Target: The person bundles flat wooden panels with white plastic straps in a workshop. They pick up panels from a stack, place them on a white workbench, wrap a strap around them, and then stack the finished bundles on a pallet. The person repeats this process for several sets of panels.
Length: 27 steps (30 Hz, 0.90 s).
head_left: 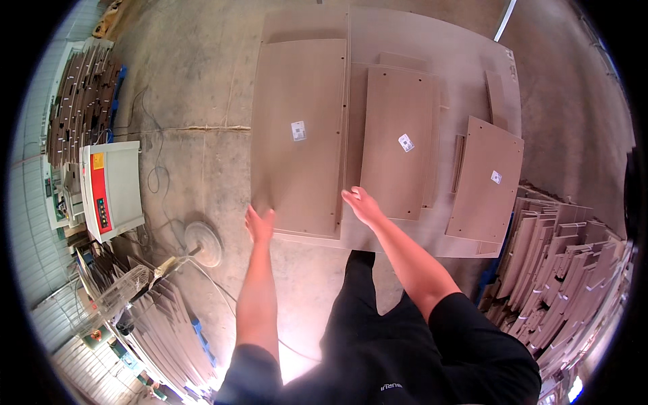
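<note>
Reaching forward, both hands are at the near end of a large brown panel (297, 179), which lies flat left of a medium panel (395, 172) and a smaller panel (482, 192). The left hand (259, 225) is at its near-left edge, thumb and fingers parted with a visible gap; contact cannot be confirmed. The right hand (362, 205) is beside its right edge, fingers partly curled; whether they grip or touch cannot be determined. At right, a blue pallet (487, 275) shows along stacked boards (550, 270); further boards (81, 104) are piled at upper left.
</note>
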Each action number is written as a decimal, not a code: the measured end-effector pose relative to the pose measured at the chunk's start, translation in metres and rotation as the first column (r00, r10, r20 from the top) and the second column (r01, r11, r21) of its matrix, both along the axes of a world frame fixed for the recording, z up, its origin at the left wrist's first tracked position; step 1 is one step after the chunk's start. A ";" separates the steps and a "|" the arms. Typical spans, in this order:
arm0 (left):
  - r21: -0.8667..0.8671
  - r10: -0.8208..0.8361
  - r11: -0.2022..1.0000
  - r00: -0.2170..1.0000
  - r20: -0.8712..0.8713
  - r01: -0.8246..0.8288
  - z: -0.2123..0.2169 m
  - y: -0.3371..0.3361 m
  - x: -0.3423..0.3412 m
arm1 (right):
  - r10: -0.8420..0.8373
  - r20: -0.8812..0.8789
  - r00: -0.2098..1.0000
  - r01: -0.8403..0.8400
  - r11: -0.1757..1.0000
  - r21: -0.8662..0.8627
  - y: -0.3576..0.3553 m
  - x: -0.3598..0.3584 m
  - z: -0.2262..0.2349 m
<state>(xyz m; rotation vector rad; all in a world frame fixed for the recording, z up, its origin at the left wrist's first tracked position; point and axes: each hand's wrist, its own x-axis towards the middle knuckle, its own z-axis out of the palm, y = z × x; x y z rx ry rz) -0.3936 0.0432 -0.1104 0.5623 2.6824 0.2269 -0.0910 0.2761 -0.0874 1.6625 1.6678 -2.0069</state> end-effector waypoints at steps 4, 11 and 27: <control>0.115 -0.097 0.989 0.994 0.055 0.090 0.000 -0.021 0.090 | -0.124 0.187 0.975 0.148 0.982 -0.120 0.013 -0.030 -0.007; 0.300 0.187 0.856 0.792 0.581 -0.422 0.016 -0.018 0.227 | -0.336 0.307 0.890 0.223 0.910 0.349 0.010 0.110 -0.050; 0.450 -0.205 0.850 0.616 0.761 -0.273 0.055 0.012 0.287 | -0.473 0.382 0.794 0.347 0.869 0.353 0.012 0.260 -0.006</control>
